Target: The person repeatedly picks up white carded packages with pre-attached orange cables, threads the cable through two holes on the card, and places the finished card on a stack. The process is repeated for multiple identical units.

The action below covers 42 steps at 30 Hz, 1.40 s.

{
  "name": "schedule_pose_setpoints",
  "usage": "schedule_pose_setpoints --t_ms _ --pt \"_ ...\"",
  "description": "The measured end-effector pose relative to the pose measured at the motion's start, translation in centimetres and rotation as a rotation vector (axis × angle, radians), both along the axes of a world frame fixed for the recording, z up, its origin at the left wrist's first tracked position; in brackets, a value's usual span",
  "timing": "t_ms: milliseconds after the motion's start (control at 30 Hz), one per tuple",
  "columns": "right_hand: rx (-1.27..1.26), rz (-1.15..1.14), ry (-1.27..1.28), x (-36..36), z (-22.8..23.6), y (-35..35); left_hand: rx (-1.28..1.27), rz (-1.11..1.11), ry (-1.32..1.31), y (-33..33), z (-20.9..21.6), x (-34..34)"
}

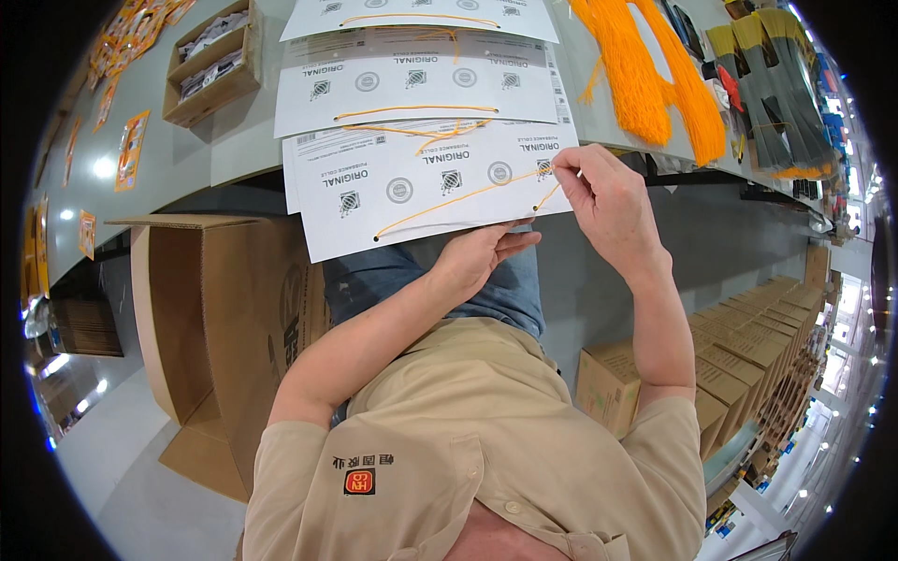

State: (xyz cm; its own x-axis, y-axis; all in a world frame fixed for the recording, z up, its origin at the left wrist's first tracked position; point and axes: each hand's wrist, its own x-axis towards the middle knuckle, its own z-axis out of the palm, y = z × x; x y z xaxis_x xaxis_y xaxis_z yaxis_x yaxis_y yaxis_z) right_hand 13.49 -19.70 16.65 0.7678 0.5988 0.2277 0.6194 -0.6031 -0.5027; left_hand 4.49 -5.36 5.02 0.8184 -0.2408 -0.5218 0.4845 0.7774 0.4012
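A white printed card (430, 201) hangs over the near table edge, with two holes along its near side. An orange cord (458, 197) runs loosely across it from the left hole toward the right one. My right hand (613, 201) pinches the cord between thumb and fingertips, just past the card's right edge. A short stretch of cord slants from those fingers down to the right hole. My left hand (477, 257) is at the card's near edge by that hole, its fingers partly hidden beneath. Further white cards (412, 79), strung with the same cord, lie overlapped behind it.
A bundle of orange cords (631, 84) lies at the table's right, with grey-and-yellow packs (772, 93) beyond. A divided cardboard tray (213, 61) and small orange packets (132, 150) are on the left. An open carton (229, 318) stands below; stacked cartons (739, 360) line the right.
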Motion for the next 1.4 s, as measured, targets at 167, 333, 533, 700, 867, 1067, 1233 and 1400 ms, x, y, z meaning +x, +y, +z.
schedule_pose_setpoints --t_ms 167,333,533,700,867,1067,1233,1400 --pt "0.119 -0.061 0.355 -1.0 -1.2 -1.0 -0.067 -0.168 -0.097 -1.1 -1.8 -0.2" --pt "0.18 -0.392 0.718 -5.5 -4.9 -2.5 0.185 -0.612 -0.17 0.6 -3.1 -2.5" --pt "0.396 -0.121 0.859 -10.7 -8.8 0.8 0.19 -0.46 0.06 5.1 -4.2 -5.7" --pt "0.272 -0.177 0.96 -8.5 -9.5 4.2 0.454 -0.619 -0.079 5.0 -1.6 -7.2" --pt "0.439 -0.196 1.069 -9.7 -9.5 3.0 0.938 -0.109 -0.151 6.2 0.1 -6.9" --pt "0.396 -0.229 0.892 -11.8 -10.1 3.1 0.543 0.006 0.183 6.3 -3.6 -7.3" --pt "0.373 -0.242 0.906 -9.9 -10.7 4.8 0.655 -0.52 -0.022 5.5 -3.1 -7.7" --pt "0.436 -0.276 1.082 -10.1 -11.2 3.1 0.855 -0.028 -0.098 5.7 -0.1 -7.7"
